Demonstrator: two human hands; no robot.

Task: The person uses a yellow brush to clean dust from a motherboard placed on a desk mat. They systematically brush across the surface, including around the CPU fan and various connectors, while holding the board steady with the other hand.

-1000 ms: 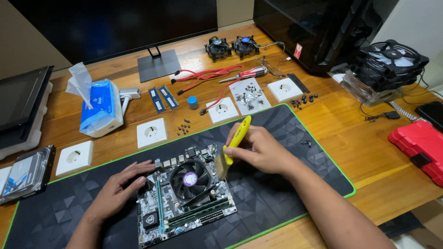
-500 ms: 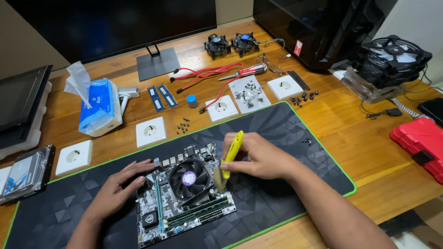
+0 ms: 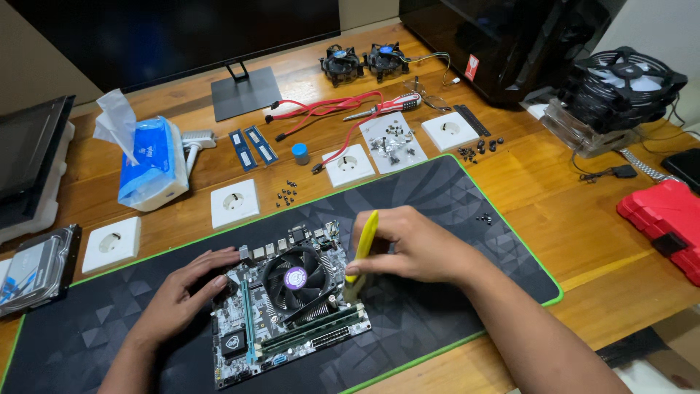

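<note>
My left hand (image 3: pixel 179 295) lies flat, fingers spread, on the left edge of the board (image 3: pixel 288 306), pinning it to the dark mat (image 3: pixel 437 197). My right hand (image 3: pixel 415 244) grips the yellow tool (image 3: pixel 362 244), which a second ago stood higher and tilted away from the board; now it has come down upright against the right edge, beside the cooler fan (image 3: pixel 294 279). The tip is hidden behind the board edge, so it may be on a screw or clip; I cannot tell. The work has moved from approach to contact. Beyond the mat lie white sockets (image 3: pixel 235 203), loose screws (image 3: pixel 286 192), a red-handled screwdriver (image 3: pixel 386 106) and two small fans (image 3: pixel 364 60).
</note>
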